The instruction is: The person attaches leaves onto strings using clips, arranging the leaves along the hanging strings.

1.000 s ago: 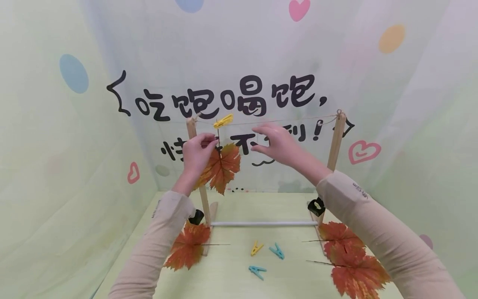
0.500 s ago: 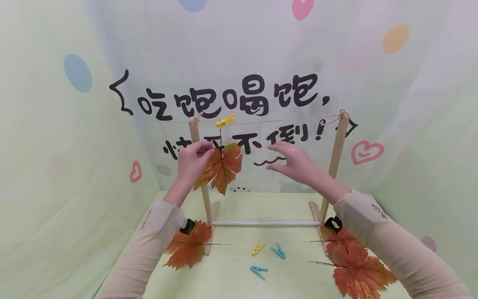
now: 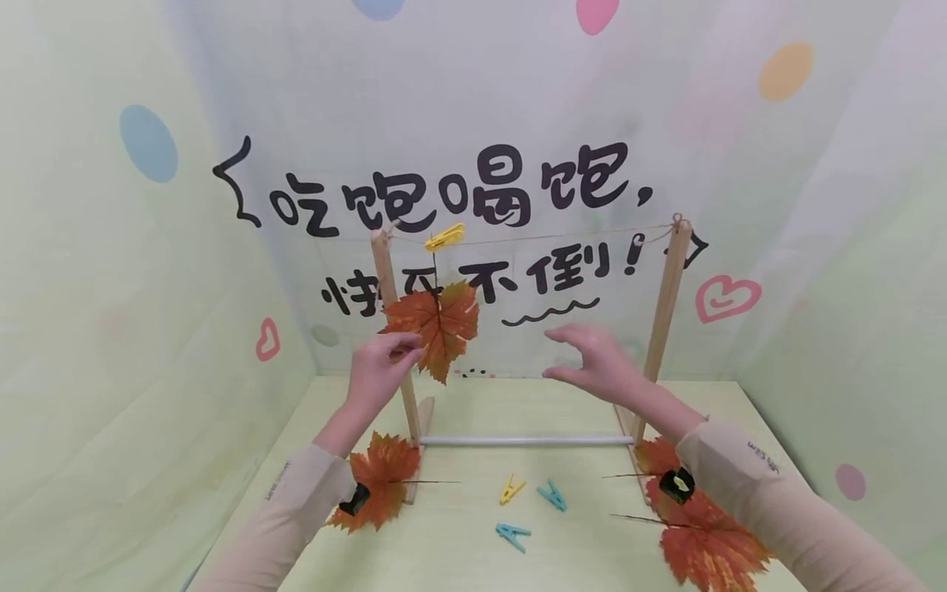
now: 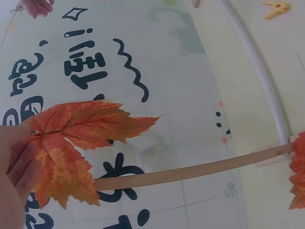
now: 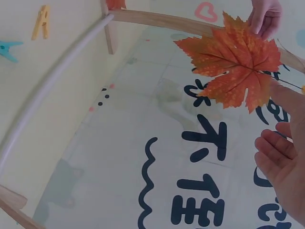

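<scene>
A red-orange maple leaf (image 3: 436, 325) hangs by its dark stem from a yellow clothespin (image 3: 445, 238) on a thin string (image 3: 547, 238). My left hand (image 3: 381, 370) is at the leaf's lower left, fingers loosely bent and nothing gripped; it overlaps the leaf's edge in the head view. In the left wrist view its fingers (image 4: 24, 167) show beside the leaf (image 4: 71, 129). My right hand (image 3: 595, 366) is in the air right of the leaf, thumb and fingers spread apart and holding nothing. The right wrist view shows the same hand (image 5: 281, 157) with relaxed fingers below the leaf (image 5: 238, 64).
Two wooden posts (image 3: 666, 304) carry the string, joined low down by a white rod (image 3: 525, 441). On the table (image 3: 444, 559) lie a yellow clothespin (image 3: 511, 490) and two blue clothespins (image 3: 551, 495). Maple leaves lie by both posts, one at left (image 3: 385, 469) and two at right (image 3: 710, 543).
Both hands have come down away from the string, the right one also moving rightward. The left hand has left the stem area; the leaf stays hanging from its clothespin.
</scene>
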Demonstrator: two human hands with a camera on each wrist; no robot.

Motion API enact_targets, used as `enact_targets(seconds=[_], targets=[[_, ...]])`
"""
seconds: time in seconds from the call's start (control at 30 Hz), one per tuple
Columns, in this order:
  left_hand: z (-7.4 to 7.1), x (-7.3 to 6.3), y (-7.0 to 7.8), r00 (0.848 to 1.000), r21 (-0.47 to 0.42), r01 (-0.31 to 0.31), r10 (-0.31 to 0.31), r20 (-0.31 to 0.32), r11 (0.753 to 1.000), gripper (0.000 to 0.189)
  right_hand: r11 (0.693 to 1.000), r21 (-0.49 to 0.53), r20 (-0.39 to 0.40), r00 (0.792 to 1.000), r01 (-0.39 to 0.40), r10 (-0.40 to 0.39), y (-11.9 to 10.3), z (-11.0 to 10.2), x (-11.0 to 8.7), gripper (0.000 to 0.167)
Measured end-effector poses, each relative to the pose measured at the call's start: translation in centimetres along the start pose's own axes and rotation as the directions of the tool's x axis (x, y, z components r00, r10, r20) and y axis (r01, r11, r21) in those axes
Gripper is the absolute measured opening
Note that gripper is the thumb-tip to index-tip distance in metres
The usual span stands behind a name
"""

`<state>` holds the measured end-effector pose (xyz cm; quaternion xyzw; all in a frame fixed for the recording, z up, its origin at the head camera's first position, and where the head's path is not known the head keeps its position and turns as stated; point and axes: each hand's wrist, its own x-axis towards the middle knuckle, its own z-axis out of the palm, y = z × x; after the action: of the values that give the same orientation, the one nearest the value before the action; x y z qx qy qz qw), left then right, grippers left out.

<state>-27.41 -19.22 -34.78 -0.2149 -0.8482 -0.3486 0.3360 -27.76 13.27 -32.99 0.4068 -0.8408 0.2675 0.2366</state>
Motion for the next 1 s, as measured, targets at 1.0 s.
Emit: enact_targets(seconds=[1.0], targets=[[5.5,-12.7,-6.9,0.814,0.075,0.380,-0.372,0.447,0.922,0.019,0.950,0.155,0.210,0.949,-0.270,0.235,3.0,9.2,-9.4,0.051]])
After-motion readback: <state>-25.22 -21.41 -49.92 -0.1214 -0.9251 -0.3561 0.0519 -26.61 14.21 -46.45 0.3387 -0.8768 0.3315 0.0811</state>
